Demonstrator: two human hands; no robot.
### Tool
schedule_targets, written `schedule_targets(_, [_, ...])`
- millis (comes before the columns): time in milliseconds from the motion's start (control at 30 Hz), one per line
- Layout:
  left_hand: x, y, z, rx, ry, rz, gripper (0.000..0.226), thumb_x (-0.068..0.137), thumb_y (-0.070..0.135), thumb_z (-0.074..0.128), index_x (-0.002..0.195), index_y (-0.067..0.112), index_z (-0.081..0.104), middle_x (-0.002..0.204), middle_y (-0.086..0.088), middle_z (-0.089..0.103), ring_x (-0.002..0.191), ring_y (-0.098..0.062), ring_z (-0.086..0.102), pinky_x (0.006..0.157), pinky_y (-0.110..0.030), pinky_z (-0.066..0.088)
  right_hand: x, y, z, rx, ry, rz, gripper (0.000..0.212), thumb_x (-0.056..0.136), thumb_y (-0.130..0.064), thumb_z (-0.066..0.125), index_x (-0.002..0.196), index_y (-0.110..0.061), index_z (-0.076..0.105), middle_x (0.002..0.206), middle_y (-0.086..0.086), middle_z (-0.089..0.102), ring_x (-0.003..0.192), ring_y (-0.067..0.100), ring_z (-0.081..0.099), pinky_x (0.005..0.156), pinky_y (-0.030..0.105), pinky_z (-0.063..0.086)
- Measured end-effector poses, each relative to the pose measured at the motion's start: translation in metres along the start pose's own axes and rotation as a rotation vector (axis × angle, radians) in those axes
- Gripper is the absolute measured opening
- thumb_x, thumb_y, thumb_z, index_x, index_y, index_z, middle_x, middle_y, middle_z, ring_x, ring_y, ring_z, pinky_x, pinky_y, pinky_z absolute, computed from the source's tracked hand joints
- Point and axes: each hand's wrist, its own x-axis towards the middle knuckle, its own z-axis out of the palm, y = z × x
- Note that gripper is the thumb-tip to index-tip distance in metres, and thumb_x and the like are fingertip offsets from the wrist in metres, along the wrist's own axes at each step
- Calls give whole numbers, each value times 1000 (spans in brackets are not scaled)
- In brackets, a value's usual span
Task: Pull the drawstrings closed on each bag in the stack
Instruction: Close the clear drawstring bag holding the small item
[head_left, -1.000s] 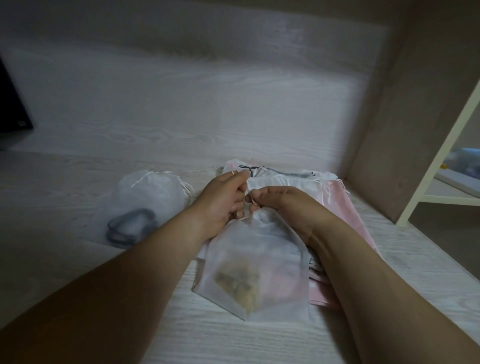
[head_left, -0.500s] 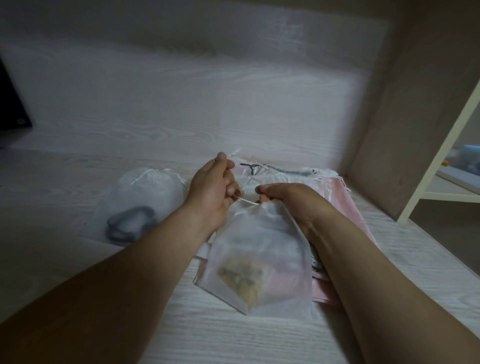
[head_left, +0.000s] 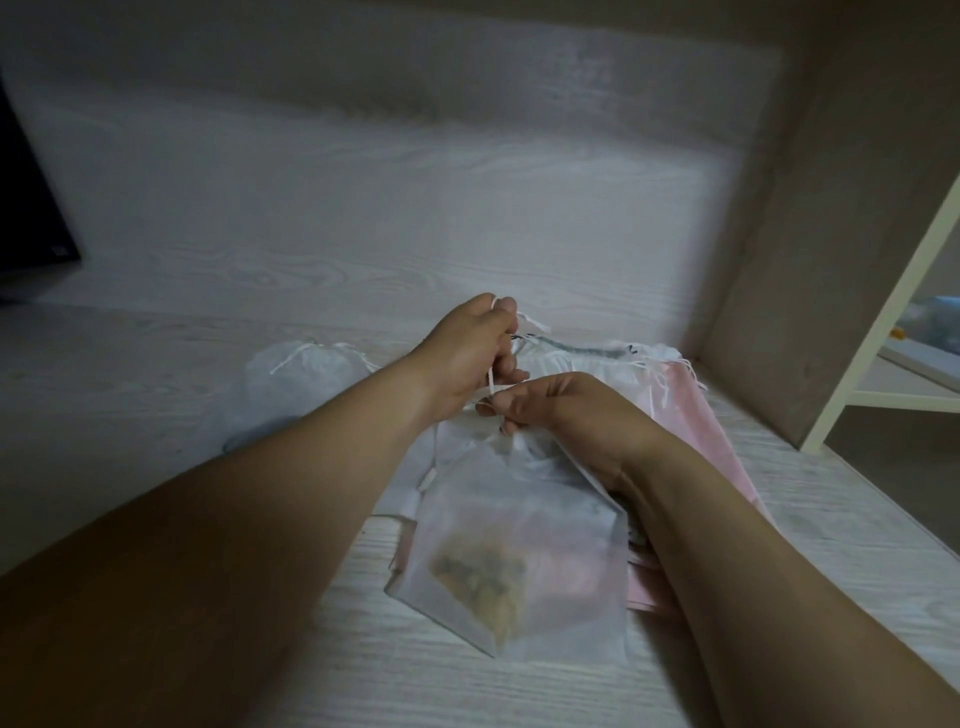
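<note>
A sheer white drawstring bag (head_left: 519, 551) with something brownish inside lies on top of a stack of white and pink bags (head_left: 691, 415). Its neck is gathered narrow. My right hand (head_left: 566, 405) pinches that gathered neck. My left hand (head_left: 467, 353), just beyond it, grips the white drawstring (head_left: 491, 382), which runs taut between the two hands. Another sheer white bag (head_left: 301, 384) lies apart on the left, partly hidden behind my left forearm.
The bags lie on a pale wood-grain surface (head_left: 260, 291) with a back wall and a side panel (head_left: 831, 234) close on the right. A dark object (head_left: 31, 218) stands at the far left. A cream shelf frame (head_left: 893, 312) is at the right edge.
My left hand has drawn the string up and away from the bag. The bag's mouth has gathered much narrower under my right hand.
</note>
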Motion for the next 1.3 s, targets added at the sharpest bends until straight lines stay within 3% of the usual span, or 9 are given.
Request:
schedule_targets(167, [-3,2,7,207,-135,-38,37,107,48,44,119,14,54,82,-7,62,64,-23,58,53,-30,47,2,-2,-2,-37,84,-15,28,94,-14,70,77,8,72,102,23,78,89,19,68,77,22,51])
schedule_targets(300, [-23,-12,-6,487,-53,-10,58,103,57,45,152,29,33,122,-5,65,103,-17,67,85,-30,52,3,-2,-5,-20,133,-10,27,94,-18,67,69,-8,71,91,23,78,83,26,63,81,34,48])
schedule_targets(400, [-27,-22,-16,698,-6,118,39,103,50,49,134,27,47,106,-2,69,95,-16,66,84,-32,47,0,-5,-4,-64,190,4,23,92,-19,67,71,-9,71,71,12,69,70,24,47,63,30,41])
schedule_targets(567, [-25,-20,-21,788,0,208,28,103,35,58,86,13,58,71,9,52,63,-6,45,62,-30,33,4,-3,-8,4,247,14,24,93,-15,69,84,7,72,73,11,63,55,12,54,55,18,45])
schedule_targets(733, [-32,-13,-20,382,-122,-60,44,101,15,60,57,19,61,56,2,42,40,-4,30,40,-19,22,9,1,-9,125,176,6,10,93,1,66,85,0,71,78,14,71,62,17,65,60,22,54])
schedule_targets(967, [-30,-18,-25,267,-121,-144,14,90,14,68,84,3,76,65,-6,58,52,-13,47,46,-20,35,8,0,-7,67,182,-66,15,90,7,65,83,-2,74,81,12,75,65,13,67,62,20,53])
schedule_targets(1067, [-31,-21,-29,263,-167,-140,22,83,23,76,91,2,76,74,-12,58,64,-20,48,55,-26,34,8,1,-8,75,195,-66,23,88,8,67,75,-10,75,79,8,74,63,13,66,60,20,53])
schedule_targets(1200, [-32,-21,-28,278,-163,-89,8,89,13,76,93,7,72,67,0,61,50,-3,48,42,-13,32,8,0,-8,77,225,-75,11,86,6,70,87,-4,74,79,6,73,63,10,66,61,18,53])
schedule_targets(1300, [-30,-23,-28,288,-138,-36,15,90,13,76,92,-1,72,68,-4,60,55,-9,47,49,-15,35,8,1,-9,89,242,-71,9,85,5,73,89,-2,75,80,9,73,65,12,66,63,18,54])
